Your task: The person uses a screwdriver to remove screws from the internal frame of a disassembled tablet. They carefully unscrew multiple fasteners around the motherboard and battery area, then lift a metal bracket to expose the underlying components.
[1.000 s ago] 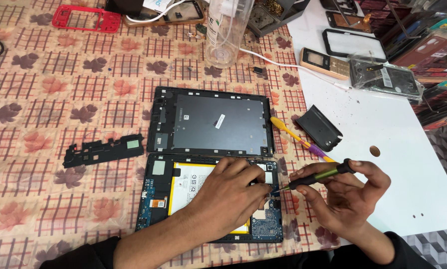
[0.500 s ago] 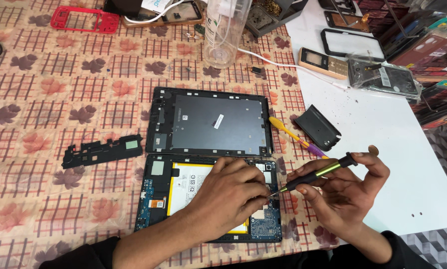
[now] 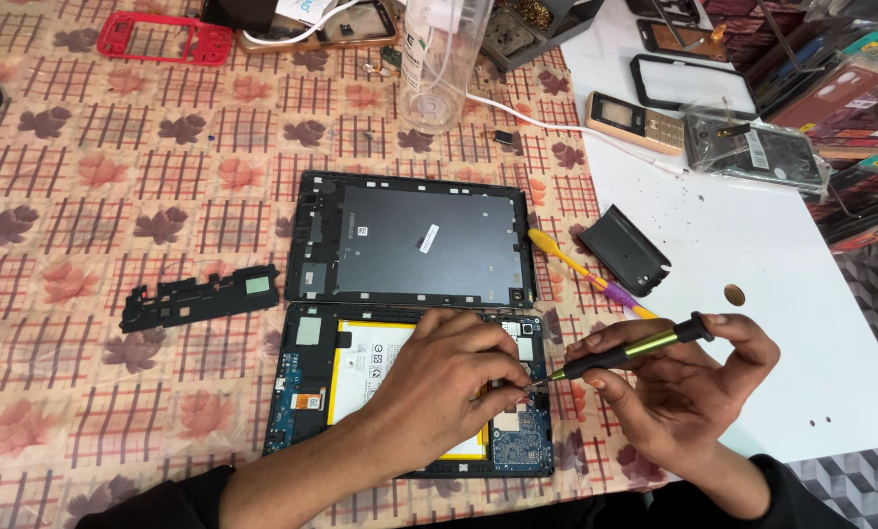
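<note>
Work table covered by beige checked cloth with brown and orange leaf print. White smooth board laid over right side. Grey cube-pattern floor seen at bottom right corner. Scene lit by soft, even light.

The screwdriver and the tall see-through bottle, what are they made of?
The screwdriver, held in the right hand, looks like dull black plastic with a shiny green metal-looking band; its thin tip seems steel. The bottle looks like clear plastic, since the cloth shows through it, though it could be glass.
</note>
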